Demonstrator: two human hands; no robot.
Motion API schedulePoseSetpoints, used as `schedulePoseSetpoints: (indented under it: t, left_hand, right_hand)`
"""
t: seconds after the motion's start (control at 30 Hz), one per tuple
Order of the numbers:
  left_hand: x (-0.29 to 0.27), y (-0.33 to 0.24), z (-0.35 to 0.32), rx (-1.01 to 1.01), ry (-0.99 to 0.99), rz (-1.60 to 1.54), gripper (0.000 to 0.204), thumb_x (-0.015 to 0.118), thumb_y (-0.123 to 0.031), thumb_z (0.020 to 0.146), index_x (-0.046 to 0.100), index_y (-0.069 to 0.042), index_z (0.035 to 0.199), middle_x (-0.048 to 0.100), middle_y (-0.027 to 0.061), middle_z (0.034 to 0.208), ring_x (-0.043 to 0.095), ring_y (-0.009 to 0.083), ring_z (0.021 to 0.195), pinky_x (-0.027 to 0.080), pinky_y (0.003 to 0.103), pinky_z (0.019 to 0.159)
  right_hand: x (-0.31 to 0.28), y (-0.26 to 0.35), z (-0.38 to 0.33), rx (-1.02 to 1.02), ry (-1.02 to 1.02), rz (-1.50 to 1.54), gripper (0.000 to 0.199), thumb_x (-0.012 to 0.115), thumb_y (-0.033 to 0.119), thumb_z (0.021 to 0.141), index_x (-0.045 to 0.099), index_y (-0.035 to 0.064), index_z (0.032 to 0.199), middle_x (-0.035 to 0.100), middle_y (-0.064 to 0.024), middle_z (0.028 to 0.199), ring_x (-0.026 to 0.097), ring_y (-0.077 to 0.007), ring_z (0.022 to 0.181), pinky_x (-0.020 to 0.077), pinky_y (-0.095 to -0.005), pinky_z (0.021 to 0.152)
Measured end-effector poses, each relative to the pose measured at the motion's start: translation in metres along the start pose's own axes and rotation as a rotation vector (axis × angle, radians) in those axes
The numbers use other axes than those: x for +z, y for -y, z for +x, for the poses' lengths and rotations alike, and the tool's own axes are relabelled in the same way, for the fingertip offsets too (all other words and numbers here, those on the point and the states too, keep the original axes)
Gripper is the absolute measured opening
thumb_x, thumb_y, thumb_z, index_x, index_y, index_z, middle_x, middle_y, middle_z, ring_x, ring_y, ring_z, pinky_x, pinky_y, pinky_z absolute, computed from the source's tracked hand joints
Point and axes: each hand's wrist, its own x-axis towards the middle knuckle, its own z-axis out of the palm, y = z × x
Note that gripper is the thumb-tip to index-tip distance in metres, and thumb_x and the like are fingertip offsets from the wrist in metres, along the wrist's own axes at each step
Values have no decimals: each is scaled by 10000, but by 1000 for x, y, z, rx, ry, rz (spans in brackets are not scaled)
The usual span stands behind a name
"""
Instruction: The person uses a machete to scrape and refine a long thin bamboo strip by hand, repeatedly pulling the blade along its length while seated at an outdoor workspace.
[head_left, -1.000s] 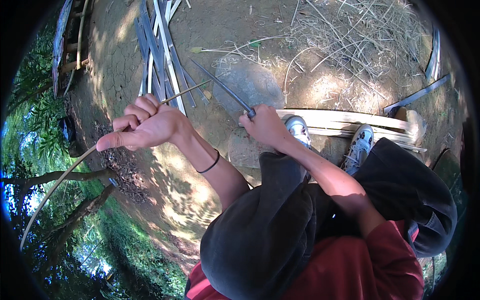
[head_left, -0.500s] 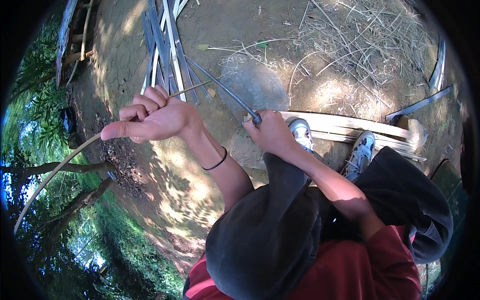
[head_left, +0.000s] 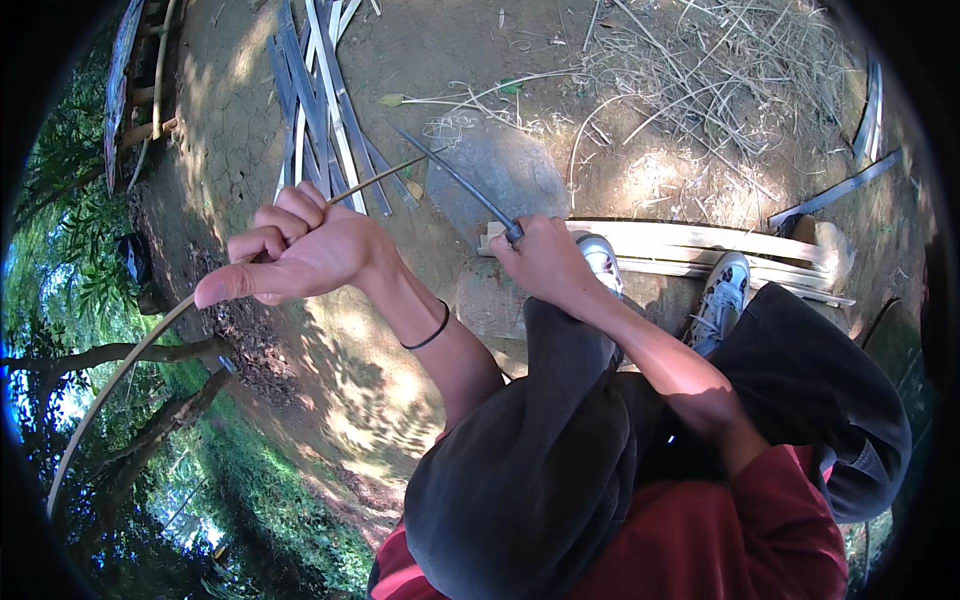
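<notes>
Both knees, in dark trousers [head_left: 560, 450], fill the near part of the view, with a red top at the lower edge. Above them, the right hand [head_left: 545, 262] is clenched round the handle of a long dark knife [head_left: 455, 178], whose blade points up and to the left over the bare earth. The left hand [head_left: 300, 255] has its fingers [head_left: 270, 240] curled round a thin bamboo strip [head_left: 120, 375], which bends away in a long arc toward the lower left and runs on past the hand toward the blade. Compared with a second ago, the left hand has risen and drawn nearer the camera while the knife hand has barely moved, so more of the strip looks to have been pulled along the blade. Two pale shoes [head_left: 720, 295] rest by a split bamboo plank [head_left: 700, 240]. Farther off lie a bundle of dark and pale slats [head_left: 320, 100] and a scatter of dry shavings [head_left: 720, 80].
</notes>
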Motion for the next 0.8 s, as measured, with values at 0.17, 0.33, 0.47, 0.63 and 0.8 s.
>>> schedulePoseSetpoints:
  t: [0.17,0.33,0.47,0.63,0.8]
  left_hand:
    - [0,-5,1,-23,-16,36,626,271,-691,940,115,-190,598,81,-56,480,54,78,402,63,241,372]
    - [-9,-1,2,-19,49,37,626,270,-692,938,114,-188,602,78,-57,477,53,77,402,60,244,371]
    - [-5,-1,6,-24,67,-53,620,263,-687,941,114,-188,606,77,-55,479,57,76,403,63,243,371]
    - [-3,-3,4,-26,63,11,623,271,-687,942,114,-190,601,75,-58,479,57,78,401,69,245,368]
    - [-7,-9,5,-10,48,11,619,272,-675,949,113,-190,598,75,-59,480,53,76,402,62,245,366]
  right_hand:
    - [10,13,-4,-68,-22,-9,321,620,223,830,619,-89,753,603,-258,623,644,-404,630,505,-466,629]
    - [4,-12,16,133,61,-43,369,606,277,838,632,-83,758,624,-305,745,629,-454,784,514,-498,736]
    - [9,13,7,6,42,-32,399,598,308,855,632,-84,788,622,-323,794,624,-445,874,516,-505,757]
    - [16,-38,25,154,18,-118,402,601,324,858,638,-74,819,626,-313,810,627,-449,865,519,-510,754]
    - [25,-16,15,137,69,-111,424,612,332,855,634,-91,832,629,-311,824,638,-452,842,521,-510,759]
